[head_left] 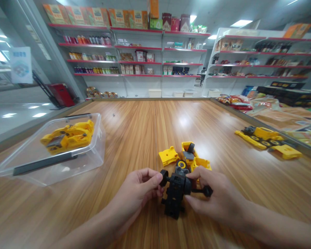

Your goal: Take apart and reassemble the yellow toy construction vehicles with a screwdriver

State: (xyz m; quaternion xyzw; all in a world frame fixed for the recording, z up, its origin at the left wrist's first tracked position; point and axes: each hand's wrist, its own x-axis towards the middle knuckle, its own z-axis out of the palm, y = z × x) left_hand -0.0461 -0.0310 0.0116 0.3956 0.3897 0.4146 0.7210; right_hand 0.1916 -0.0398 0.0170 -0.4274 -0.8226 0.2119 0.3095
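A black toy vehicle chassis (pixel 174 197) is held between my two hands, just above the wooden table. My left hand (pixel 142 186) pinches a small black wheel (pixel 164 177) at the chassis's left side. From the right, my right hand (pixel 215 193) grips the chassis with thumb and fingers around another black wheel (pixel 187 185). A black rod with a rounded end (pixel 206 191) sticks out under the right hand; its kind is unclear. Right behind the chassis lie yellow toy vehicle parts: a flat panel (pixel 168 156), a bucket-like piece (pixel 189 148) and a yellow-hubbed wheel (pixel 181 164).
On the left stands a clear plastic box (pixel 93 160) with yellow toy vehicles (pixel 69 136) inside. More yellow and black toy parts (pixel 268 136) lie at the table's right. Packaged goods (pixel 238 100) sit beyond the right edge, and stocked shelves (pixel 138 62) stand behind the table (pixel 124 138).
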